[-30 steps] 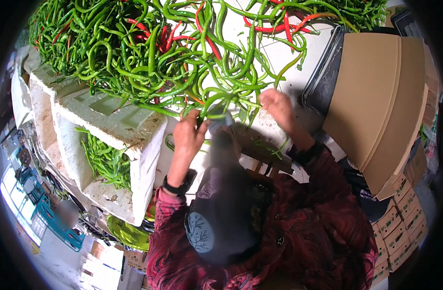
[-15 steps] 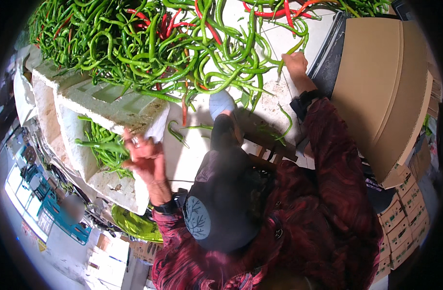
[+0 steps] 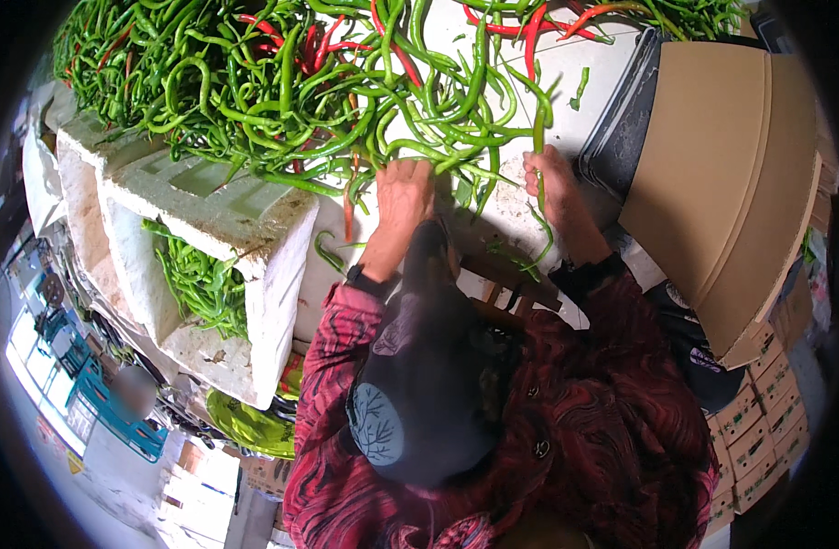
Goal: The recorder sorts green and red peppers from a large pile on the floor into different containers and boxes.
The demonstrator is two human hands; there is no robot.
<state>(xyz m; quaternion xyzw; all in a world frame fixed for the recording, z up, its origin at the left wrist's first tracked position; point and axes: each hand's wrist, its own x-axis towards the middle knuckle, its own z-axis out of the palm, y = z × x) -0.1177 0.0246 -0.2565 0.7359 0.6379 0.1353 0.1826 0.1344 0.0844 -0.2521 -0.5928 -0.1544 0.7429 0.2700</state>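
Observation:
A large pile of long green chili peppers (image 3: 246,101) with some red ones spreads over the white floor in front of me. My left hand (image 3: 404,206) reaches the pile's near edge with its fingers bent and close together. Their tips are lost among the peppers, so what they grip is hidden. Upright in my closed right hand (image 3: 555,188) is a green chili pepper (image 3: 539,123), pinched near its lower part. To the left, a white foam box (image 3: 278,293) lies on its side with more green chili peppers (image 3: 200,284) inside.
A large brown cardboard sheet (image 3: 703,156) and a black crate (image 3: 616,128) stand on the right. Stacked cartons (image 3: 758,412) are at the lower right. A yellow-green bag (image 3: 246,421) lies below the foam box. A short pepper piece (image 3: 580,89) lies apart on the floor.
My left hand has moved from the foam box's opening to the pile; the green chili pepper beside it there has left the hand. My right hand has come slightly nearer, lifting a green chili pepper.

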